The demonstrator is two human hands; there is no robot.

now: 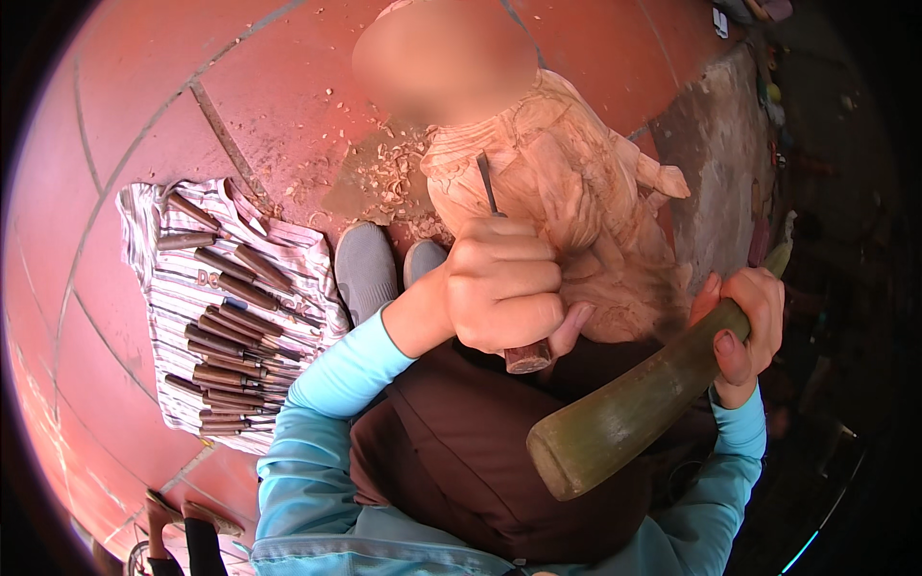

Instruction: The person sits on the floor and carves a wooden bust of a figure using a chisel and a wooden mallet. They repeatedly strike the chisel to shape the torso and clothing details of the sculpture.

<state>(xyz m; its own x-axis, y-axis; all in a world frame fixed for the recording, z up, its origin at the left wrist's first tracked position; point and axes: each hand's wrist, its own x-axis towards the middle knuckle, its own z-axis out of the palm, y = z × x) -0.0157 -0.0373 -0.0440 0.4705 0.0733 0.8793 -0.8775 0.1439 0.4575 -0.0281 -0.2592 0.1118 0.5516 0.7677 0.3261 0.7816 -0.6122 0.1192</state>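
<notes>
A carved wooden statue [600, 206] of a robed figure lies between my knees, its head end blurred. My left hand [504, 283] is wrapped round the handle of a chisel [486, 178]. The handle's butt pokes out below the fist, and the narrow metal blade points up over the statue's chest; I cannot tell whether its tip touches the wood. On the right, my right hand [754, 322] grips a green club-shaped mallet [629, 403] by its thinner end. The mallet's thick end slants down to the left above my lap, apart from the chisel.
To the left, a striped cloth [173, 288] carries several chisels [230, 331] with dark brown handles. Wood shavings [394, 182] litter the red tiled floor [115, 250] beside the statue. My grey shoes [367, 269] stand near them. Another person's feet [197, 514] show at lower left.
</notes>
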